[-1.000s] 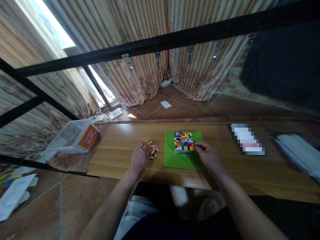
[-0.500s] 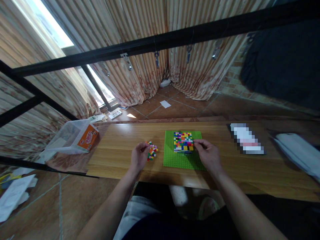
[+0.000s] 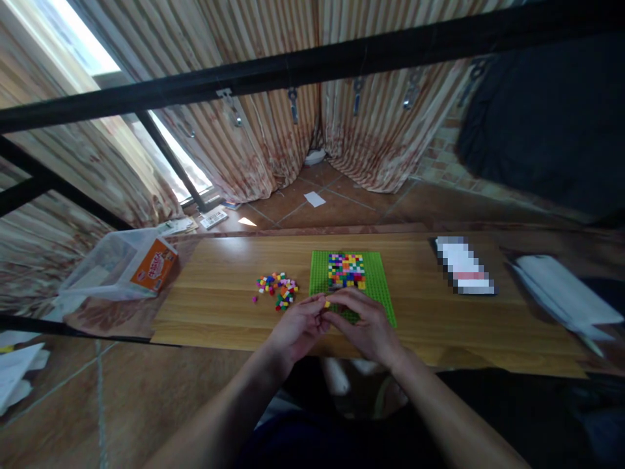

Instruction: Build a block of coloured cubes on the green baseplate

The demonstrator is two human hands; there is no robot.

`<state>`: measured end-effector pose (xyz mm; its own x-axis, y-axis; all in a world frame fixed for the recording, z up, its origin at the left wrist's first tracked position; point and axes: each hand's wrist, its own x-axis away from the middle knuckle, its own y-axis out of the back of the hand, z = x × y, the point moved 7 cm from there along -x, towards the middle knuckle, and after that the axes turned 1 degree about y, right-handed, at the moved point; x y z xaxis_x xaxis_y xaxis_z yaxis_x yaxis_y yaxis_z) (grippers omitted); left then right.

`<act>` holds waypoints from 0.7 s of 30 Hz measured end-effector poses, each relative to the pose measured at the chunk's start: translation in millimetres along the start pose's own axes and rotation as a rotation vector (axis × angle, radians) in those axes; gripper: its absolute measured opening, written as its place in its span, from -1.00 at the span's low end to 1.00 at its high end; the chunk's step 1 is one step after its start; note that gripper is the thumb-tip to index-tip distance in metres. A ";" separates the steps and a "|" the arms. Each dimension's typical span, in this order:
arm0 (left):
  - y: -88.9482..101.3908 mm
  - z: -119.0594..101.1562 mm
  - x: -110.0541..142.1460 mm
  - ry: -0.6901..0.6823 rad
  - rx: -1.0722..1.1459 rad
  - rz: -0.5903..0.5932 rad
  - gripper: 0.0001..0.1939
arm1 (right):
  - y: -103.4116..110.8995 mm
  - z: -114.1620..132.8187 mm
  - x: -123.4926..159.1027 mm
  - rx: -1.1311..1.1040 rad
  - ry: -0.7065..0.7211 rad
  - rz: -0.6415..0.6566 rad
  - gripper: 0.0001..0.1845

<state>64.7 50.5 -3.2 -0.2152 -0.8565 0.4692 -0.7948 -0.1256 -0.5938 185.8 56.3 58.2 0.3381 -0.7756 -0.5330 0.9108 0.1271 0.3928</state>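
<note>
My left hand and my right hand meet in front of the green baseplate, over its near left corner. A small yellow brick shows between their fingertips, and the fingers of both hands are closed about it. Behind my hands, a block of many-coloured bricks stands on the baseplate, its near side partly hidden by my right hand. A loose pile of small coloured bricks lies on the wooden table to the left of the plate.
A clear plastic bin with an orange label stands past the table's left end. On the right of the wooden table lies a phone-like flat object, its face pixelated. Further right is a pale bundle. A black bar crosses above.
My left hand has left the brick pile and moved right. My right hand has come away from the block's right side towards it. Both now meet at a yellow brick.
</note>
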 end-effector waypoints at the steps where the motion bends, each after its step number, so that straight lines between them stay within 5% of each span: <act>1: -1.1 2.6 -0.3 0.017 0.024 0.006 -0.88 | 0.1 -1.1 0.2 0.000 -0.004 0.001 -0.80; 12: -3.6 8.5 -3.7 0.013 0.052 -0.054 -0.83 | 3.1 -9.8 0.3 0.205 -0.010 -0.018 -0.79; 17: 8.4 -10.3 -5.5 -0.266 -0.245 -0.250 -0.81 | 17.5 -29.1 -3.9 0.389 -0.081 -0.176 -0.78; 21: 12.0 -16.6 -12.8 -0.421 -0.558 -0.266 -0.71 | 16.3 -40.3 -7.3 0.479 -0.070 -0.204 -0.77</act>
<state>48.5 68.2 -5.5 0.1707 -0.9660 0.1942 -0.9837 -0.1783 -0.0223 207.7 88.9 38.3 0.1332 -0.7966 -0.5896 0.7402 -0.3157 0.5937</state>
